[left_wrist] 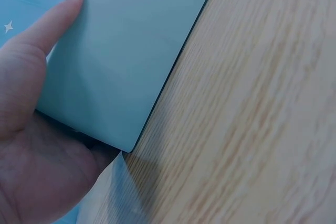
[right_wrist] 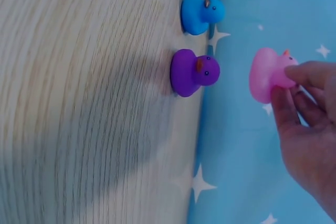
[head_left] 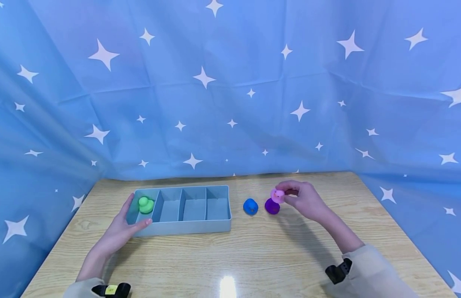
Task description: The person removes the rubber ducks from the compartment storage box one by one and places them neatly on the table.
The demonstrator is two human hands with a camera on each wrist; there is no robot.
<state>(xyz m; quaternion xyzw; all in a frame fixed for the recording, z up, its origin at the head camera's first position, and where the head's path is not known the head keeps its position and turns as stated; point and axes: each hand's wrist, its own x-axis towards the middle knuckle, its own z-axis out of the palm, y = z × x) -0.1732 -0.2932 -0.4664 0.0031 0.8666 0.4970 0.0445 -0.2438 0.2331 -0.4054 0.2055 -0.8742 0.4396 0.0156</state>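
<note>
My right hand (head_left: pixel 305 199) pinches a pink rubber duck (right_wrist: pixel 268 74) by its head between thumb and fingers, lifted above the table. In the head view it overlaps a purple rubber duck (head_left: pixel 272 207), which sits on the wood; the right wrist view shows the two apart. A blue rubber duck (head_left: pixel 250 206) sits just left of the purple one. At the left end of a grey-blue divided box (head_left: pixel 182 227), my left hand (head_left: pixel 120 229) grips the corner, thumb at the front rim and fingers along the end wall. Inside the leftmost compartment rests a green rubber duck (head_left: pixel 145 205).
The box has several compartments in a row, split by thin dividers. Under everything is a wooden table (head_left: pixel 200 260). A blue curtain with white stars (head_left: pixel 230 99) hangs behind the table and along both sides.
</note>
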